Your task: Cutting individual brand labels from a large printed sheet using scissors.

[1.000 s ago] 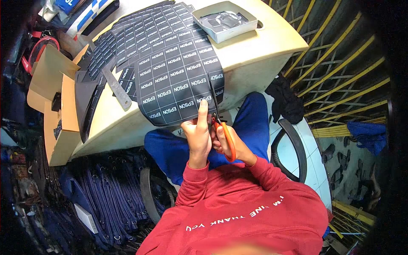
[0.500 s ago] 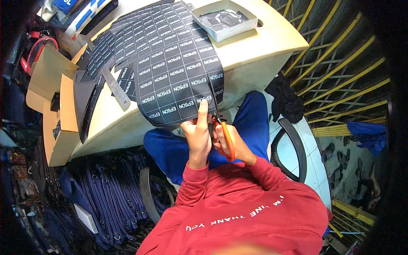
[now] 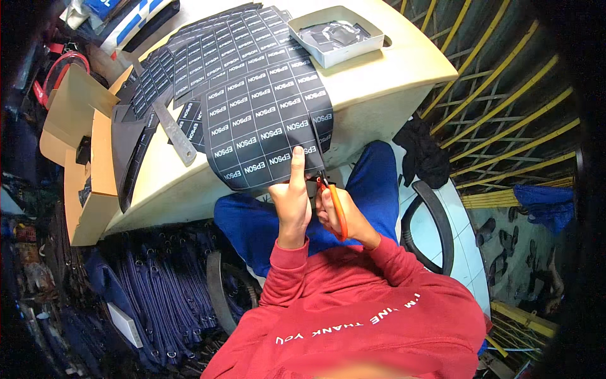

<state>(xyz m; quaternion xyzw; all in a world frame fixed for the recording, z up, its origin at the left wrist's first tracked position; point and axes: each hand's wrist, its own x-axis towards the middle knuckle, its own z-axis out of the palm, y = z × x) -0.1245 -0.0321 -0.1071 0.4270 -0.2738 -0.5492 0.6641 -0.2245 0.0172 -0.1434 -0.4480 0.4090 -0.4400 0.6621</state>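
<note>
A black sheet (image 3: 245, 136) printed with a grid of white lettered rectangles hangs over the table's near edge. My left hand (image 3: 293, 208) grips its lower edge, thumb stretched up along the printed face and fingers hidden beneath. In my right hand (image 3: 353, 218) are scissors with orange handles (image 3: 341, 213). Their dark blades meet the sheet close to its right side, where a cut line parts off a strip (image 3: 324, 125). How far apart the blades stand is hard to make out.
More printed sheets (image 3: 218, 39) lie behind on the table (image 3: 404, 60). A metal ruler (image 3: 173, 132) rests at left, near an open cardboard box (image 3: 101, 183). At the back right, a white tray (image 3: 344, 55) holds dark cut pieces. Chair armrests (image 3: 435, 218) flank my legs.
The scissors' blades show less above the sheet's lower edge than before. My left hand and the sheet's lower edge have shifted slightly. Both hands keep their grip.
</note>
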